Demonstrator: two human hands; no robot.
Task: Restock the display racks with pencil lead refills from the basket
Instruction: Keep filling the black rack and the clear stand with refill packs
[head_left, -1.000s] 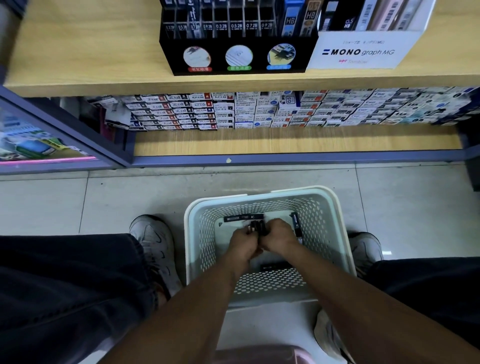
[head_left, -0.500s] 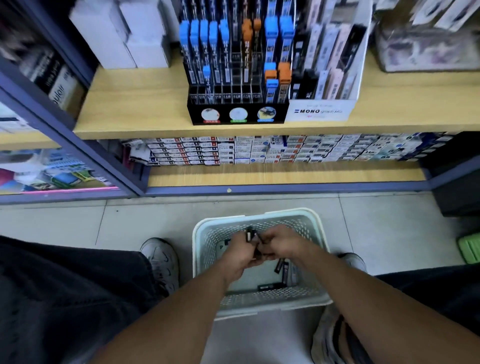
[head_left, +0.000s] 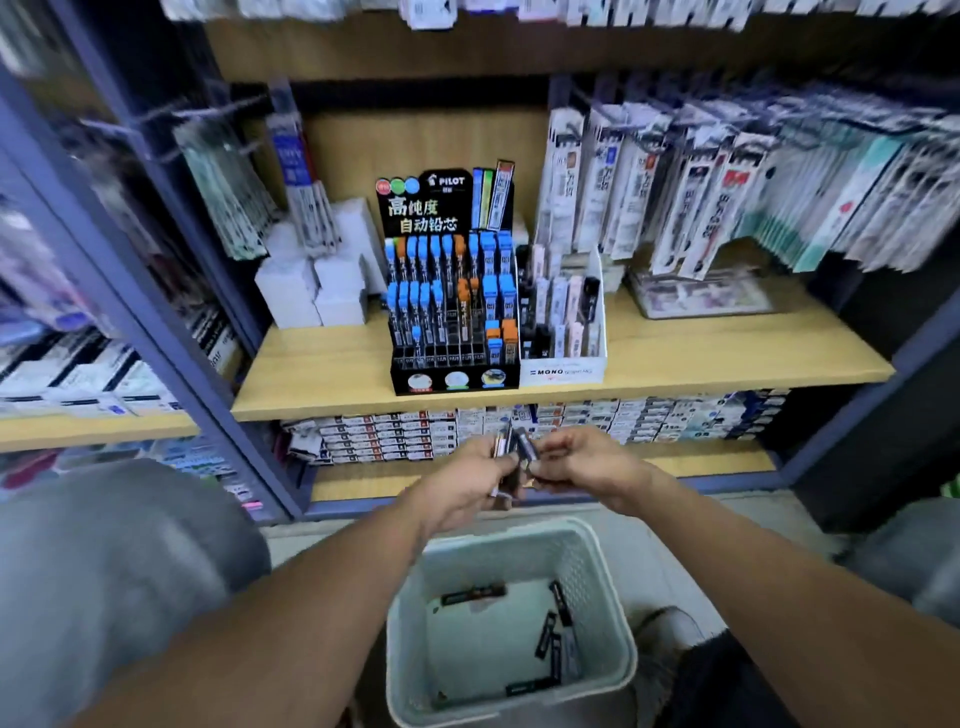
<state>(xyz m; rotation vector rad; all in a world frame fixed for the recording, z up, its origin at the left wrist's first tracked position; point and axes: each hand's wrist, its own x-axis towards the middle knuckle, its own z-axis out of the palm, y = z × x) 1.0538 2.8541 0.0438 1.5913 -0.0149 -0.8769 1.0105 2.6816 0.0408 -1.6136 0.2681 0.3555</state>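
Both hands held a bunch of slim, flat plastic lead refills (head_left: 511, 457) above the perforated white plastic basket (head_left: 613, 613): left hand (head_left: 467, 480) fingers curled round them, right hand (head_left: 576, 462) pinching. Long axes roughly upright, tops tilted toward the black tiered Pilot rack (head_left: 454, 332) on the wooden shelf (head_left: 727, 353). More dark refill cases (head_left: 553, 629) lay flat in the basket.

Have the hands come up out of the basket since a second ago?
Yes. Both hands rose clear above the basket rim, holding lead refills.

L hand (head_left: 467, 480) & R hand (head_left: 576, 465) raised, touching, fingers curled in grip, forearms converging
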